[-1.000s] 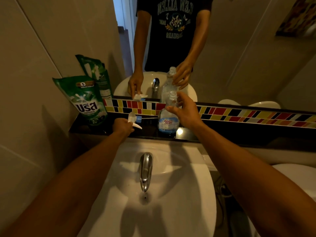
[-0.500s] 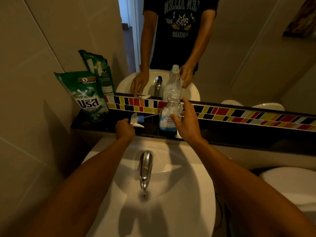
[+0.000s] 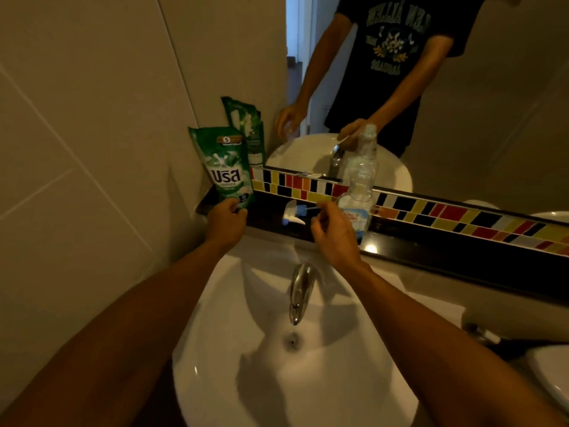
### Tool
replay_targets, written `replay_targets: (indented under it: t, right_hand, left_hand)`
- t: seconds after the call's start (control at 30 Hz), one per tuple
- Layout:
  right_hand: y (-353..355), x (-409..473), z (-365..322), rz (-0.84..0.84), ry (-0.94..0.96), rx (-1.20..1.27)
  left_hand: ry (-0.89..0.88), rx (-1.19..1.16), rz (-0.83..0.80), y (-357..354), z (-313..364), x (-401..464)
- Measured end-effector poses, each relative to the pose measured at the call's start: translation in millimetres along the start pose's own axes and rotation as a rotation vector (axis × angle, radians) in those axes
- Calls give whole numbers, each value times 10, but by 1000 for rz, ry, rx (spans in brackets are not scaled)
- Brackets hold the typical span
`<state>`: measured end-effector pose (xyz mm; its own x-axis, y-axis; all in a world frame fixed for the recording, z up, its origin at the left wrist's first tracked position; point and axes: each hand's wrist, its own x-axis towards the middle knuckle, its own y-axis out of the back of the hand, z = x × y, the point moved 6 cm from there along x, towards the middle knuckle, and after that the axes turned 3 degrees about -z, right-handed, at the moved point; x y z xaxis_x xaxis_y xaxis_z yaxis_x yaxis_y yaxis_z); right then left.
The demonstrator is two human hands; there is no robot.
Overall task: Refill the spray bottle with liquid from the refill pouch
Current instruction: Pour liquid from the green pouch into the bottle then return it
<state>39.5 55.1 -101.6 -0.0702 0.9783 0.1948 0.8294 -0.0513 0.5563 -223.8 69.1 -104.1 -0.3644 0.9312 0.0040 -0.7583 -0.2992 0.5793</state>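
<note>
1. The left hand (image 3: 226,223) grasps the bottom edge of the green refill pouch (image 3: 226,167), which stands on the dark counter (image 3: 431,241) against the tiled wall.
2. The right hand (image 3: 334,232) hangs loosely curled, holding nothing, just in front of the spray bottle (image 3: 358,198).
3. The bottle stands upright and uncapped on the counter by the mirror.
4. Its white spray head (image 3: 292,212) lies on the counter between pouch and bottle.
5. A white sink (image 3: 354,380) sits below.

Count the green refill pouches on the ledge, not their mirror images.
1: the green refill pouch stands at the ledge's left end, against the wall, with the left hand at its base. The second is its reflection.
</note>
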Motion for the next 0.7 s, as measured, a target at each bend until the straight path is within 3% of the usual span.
replay_targets:
  t: [0.13, 0.37, 0.57, 0.7]
  right_hand:
    - [-295, 203, -257, -82, 2, 46]
    - [-848, 657, -649, -182, -28, 76]
    - [-1315, 1160, -786, -230, -104, 152]
    - [-1563, 1437, -715, -226, -181, 269]
  left_hand:
    - [10, -27, 70, 424, 7, 98]
    - [-24, -97, 46, 810, -76, 554]
    - [-43, -234, -37, 773, -76, 1066]
    - [-61, -205, -43, 685, -171, 1336]
